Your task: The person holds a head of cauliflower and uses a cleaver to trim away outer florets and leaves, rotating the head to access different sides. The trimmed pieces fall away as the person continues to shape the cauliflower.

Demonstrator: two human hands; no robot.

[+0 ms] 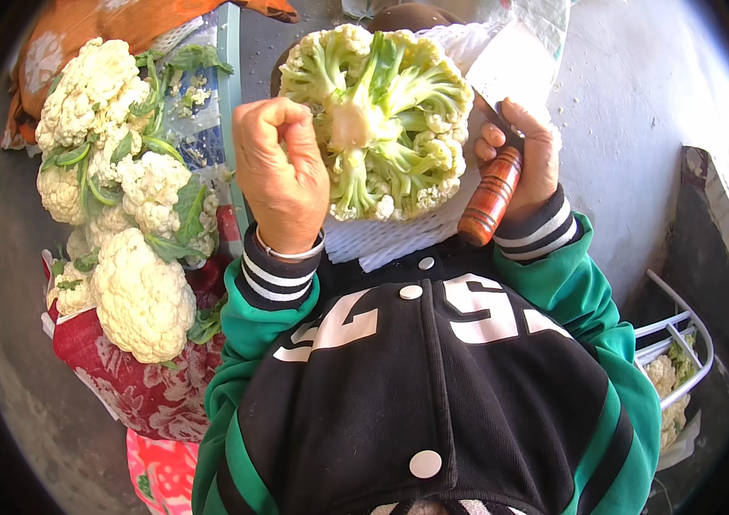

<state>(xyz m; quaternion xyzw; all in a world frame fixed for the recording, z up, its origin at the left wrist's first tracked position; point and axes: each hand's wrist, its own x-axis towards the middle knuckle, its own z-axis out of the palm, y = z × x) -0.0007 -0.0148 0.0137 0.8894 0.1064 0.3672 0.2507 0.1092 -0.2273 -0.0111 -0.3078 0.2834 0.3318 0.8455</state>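
Observation:
A large cauliflower [356,129] rests stem side up over white textured cloth at my lap, its cut stem and pale green branches showing. My left hand [283,167] is curled closed at its left edge, with a bracelet at the wrist. Whether its hidden fingertips pinch anything is not visible. To the right of the cauliflower, my right hand [523,150] grips a cleaver [493,197] by its turned reddish-brown wooden handle. The broad blade points up and away, bright with glare, close to the cauliflower's right side.
Several whole cauliflowers [145,296] with green leaves lie heaped at my left on red patterned cloth [137,386]. Orange fabric [81,43] covers the far left. Leaf scraps and crumbs lie near a pale green edge [229,94]. At lower right, a white rack [682,330] stands beside more cauliflower [669,386].

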